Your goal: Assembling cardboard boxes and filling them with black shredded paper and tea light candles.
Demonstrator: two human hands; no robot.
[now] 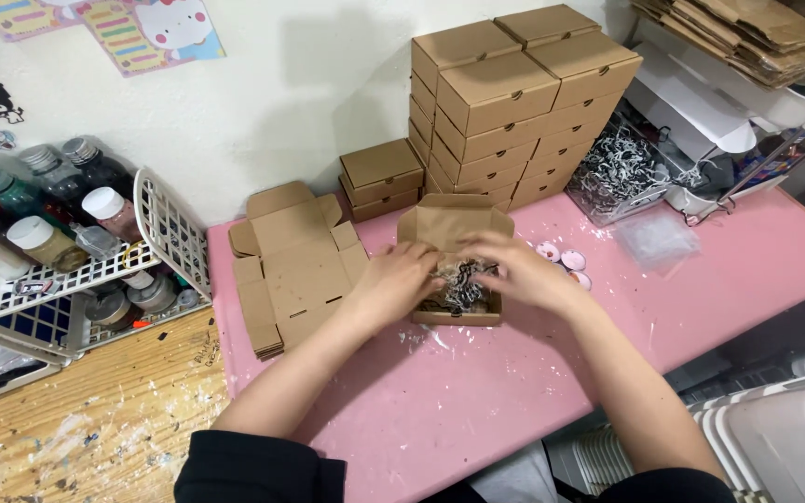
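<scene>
Open cardboard box (454, 244) at centre of pink table (719, 279), lid up, shredded paper filling (463, 287) inside. Left hand (393, 279) and right hand (519, 270) both pressed into filling, fingers loosely spread, tips buried. Anything gripped cannot be made out.

Open box (456, 226), centre of the frame: brown corrugated cardboard; matt; filled with crinkled paper shred (459, 284), black and white
Flat box blanks (293, 265), left of centre: the same matt cardboard; unprinted
Stacked boxes (514, 102), upper centre: matt brown cardboard; smooth faces
Table cover (477, 391), lower centre: pink; smooth; dull sheen; flecked with white scraps
Bench top (95, 419), lower left: bare wood; rough grain; paint-spattered
Baskets (174, 233), left edge: white plastic lattice; glossy
Bottles (44, 244), left edge: clear glossy plastic or glass, cannot tell which
Sleeves (253, 470), bottom edge: black cloth; matt
</scene>
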